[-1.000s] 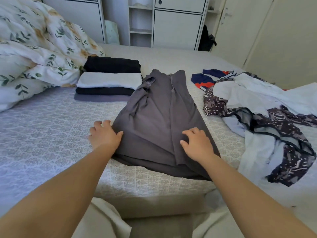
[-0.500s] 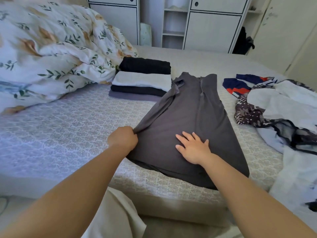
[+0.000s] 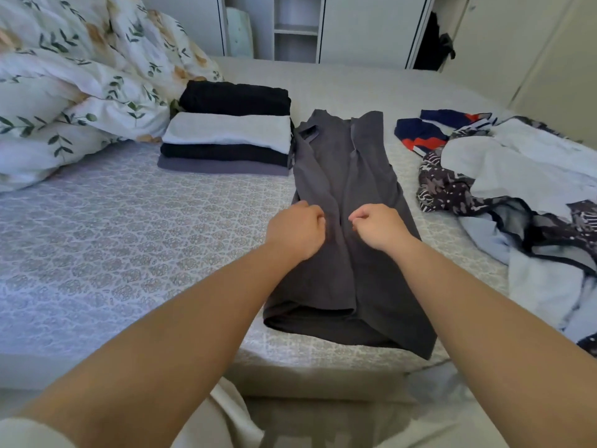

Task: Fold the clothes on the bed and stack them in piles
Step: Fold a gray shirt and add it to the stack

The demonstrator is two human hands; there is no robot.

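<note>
The grey garment [image 3: 342,221] lies lengthwise in a narrow strip, its hem at the bed [image 3: 129,237] edge, with bare mattress to its left. One folded stack [image 3: 226,130] holds four pieces; one unfolded heap [image 3: 517,189] lies right. Left hand [image 3: 295,231] and right hand [image 3: 378,226] hover over its middle, fingers curled; whether either grip pinches cloth, I cannot tell.

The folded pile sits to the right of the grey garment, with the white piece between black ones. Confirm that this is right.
Not quite. In the head view the folded pile sits to the left of the grey garment, not the right. The white piece does lie between black ones.
</note>
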